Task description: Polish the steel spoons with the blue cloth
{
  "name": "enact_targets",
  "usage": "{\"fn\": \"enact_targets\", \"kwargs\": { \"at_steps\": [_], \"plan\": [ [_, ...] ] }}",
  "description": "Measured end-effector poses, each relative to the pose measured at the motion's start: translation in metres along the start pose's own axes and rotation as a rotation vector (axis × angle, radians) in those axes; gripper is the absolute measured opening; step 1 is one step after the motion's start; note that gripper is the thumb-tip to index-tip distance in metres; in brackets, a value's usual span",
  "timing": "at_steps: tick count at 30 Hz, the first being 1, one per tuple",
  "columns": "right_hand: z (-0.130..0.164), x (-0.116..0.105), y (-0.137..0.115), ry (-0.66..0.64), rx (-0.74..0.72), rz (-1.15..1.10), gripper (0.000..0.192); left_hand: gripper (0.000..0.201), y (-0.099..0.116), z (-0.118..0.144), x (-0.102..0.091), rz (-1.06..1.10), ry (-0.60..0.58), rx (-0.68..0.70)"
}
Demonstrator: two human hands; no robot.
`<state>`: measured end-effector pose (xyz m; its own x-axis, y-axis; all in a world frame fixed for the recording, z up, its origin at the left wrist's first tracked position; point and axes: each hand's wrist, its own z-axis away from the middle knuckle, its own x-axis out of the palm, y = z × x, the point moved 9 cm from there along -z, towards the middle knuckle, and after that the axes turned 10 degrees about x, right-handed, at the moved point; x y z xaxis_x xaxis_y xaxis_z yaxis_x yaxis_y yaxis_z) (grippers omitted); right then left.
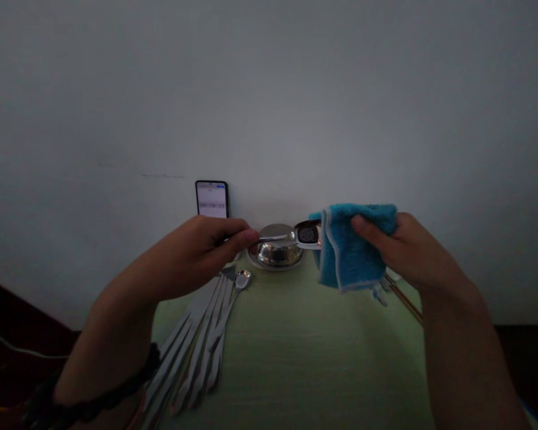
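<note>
My left hand [206, 251] is closed around the handle of a metal spoon [308, 235], held level above the table. The bowl of this spoon points right and looks shiny, with a dark patch inside. In my right hand [410, 254] is a folded blue cloth [356, 248] with a pale edge, the thumb pressed on its front. The cloth meets the far end of the spoon and hides its tip. Behind the spoon, a shiny metal bowl [275, 255] rests on the table, apparently upside down.
Several metal utensils [197, 340] lie fanned out on the left of the green table [314, 358], a small spoon [242, 279] among them. A lit phone [213, 199] leans against the pale wall [269, 107]. Chopsticks [406, 301] lie at the right, partly behind my arm.
</note>
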<state>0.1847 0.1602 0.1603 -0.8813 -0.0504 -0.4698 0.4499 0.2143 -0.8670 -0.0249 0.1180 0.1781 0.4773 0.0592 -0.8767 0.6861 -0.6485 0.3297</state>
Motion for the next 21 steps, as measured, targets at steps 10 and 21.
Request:
{"fn": "enact_targets", "kwargs": {
  "at_steps": [10,21],
  "plan": [
    [0.005,0.022,-0.003,-0.229,0.031,0.009,0.027,0.035,-0.001,-0.004,0.004,0.017,-0.012,-0.042],
    [0.002,0.022,0.007,-0.264,0.067,-0.377,0.031,0.028,0.003,-0.001,0.02,0.085,-0.115,-0.003]
  ]
}}
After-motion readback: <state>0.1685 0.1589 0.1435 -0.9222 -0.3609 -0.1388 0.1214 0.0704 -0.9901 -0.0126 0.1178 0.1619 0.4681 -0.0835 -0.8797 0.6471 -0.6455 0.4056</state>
